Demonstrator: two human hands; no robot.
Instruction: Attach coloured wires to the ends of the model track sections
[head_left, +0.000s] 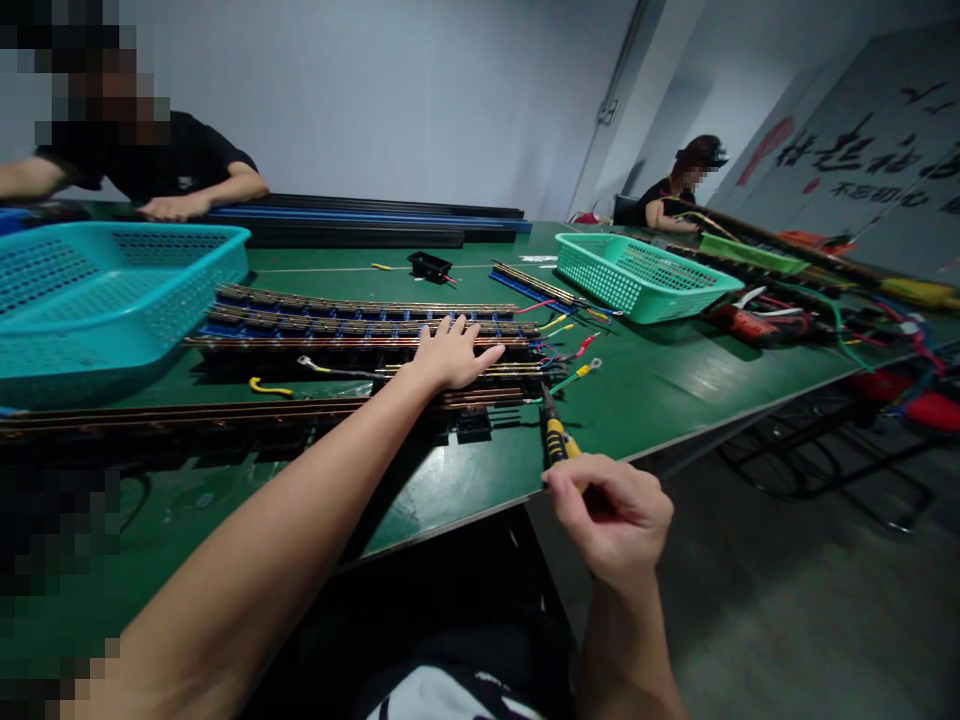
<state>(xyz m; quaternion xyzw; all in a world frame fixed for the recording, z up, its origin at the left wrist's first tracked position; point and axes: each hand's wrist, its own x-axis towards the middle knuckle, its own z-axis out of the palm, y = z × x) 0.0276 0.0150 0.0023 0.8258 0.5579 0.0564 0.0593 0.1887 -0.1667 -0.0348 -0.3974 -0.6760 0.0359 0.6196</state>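
My left hand (451, 358) lies with fingers spread on a bundle of long copper-coloured rods (337, 322) set in blue and black holders. In my right hand (619, 512), closed near the table's front edge, is a pair of black-and-yellow pliers (555, 432). Their narrow dark tip points up toward the rod ends; whether the jaws touch anything cannot be made out. By the tip runs a green wire (574, 381) with a ring terminal. A red-tipped wire (585, 346) sits behind it. Another rod assembly (225, 412) stretches along the left front.
A turquoise basket (150, 335) stands at the left, a green basket (645, 290) at the back right. Red-handled tools (765, 320) lie beside the latter. A small black box (430, 267) and dark bars (360, 225) are farther back. Two other people sit across the table (675, 390).
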